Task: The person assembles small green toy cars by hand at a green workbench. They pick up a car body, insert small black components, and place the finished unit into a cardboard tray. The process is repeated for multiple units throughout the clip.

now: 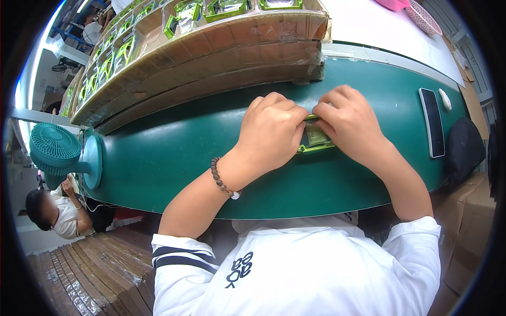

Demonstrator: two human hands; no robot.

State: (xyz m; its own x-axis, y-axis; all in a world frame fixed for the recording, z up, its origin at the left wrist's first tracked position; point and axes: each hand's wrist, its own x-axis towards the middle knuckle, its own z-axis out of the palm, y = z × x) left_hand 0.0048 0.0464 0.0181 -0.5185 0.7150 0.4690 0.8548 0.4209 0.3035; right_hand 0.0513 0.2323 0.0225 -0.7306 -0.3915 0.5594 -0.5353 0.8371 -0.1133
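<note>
Over the green tabletop (174, 152), both my hands close on one small flat piece with a bright green frame and a clear, dark-looking middle (316, 138). My left hand (271, 129), a dark bead bracelet (221, 179) at its wrist, pinches the piece's left side. Its right side and far edge are between the fingers of my right hand (350, 121). My fingers cover much of the piece, so its exact kind stays unclear. Similar green-framed pieces (227, 8) sit in the cardboard tray (253, 34) beyond my hands.
The tray, on stacked cardboard, runs along the far left. A teal fan (58, 150) stands at the left end. To the right lie a phone (432, 122), a small white object (445, 99) and a black item (465, 150). A pink basket (423, 18) is at the far right. Another person (66, 210) sits at left.
</note>
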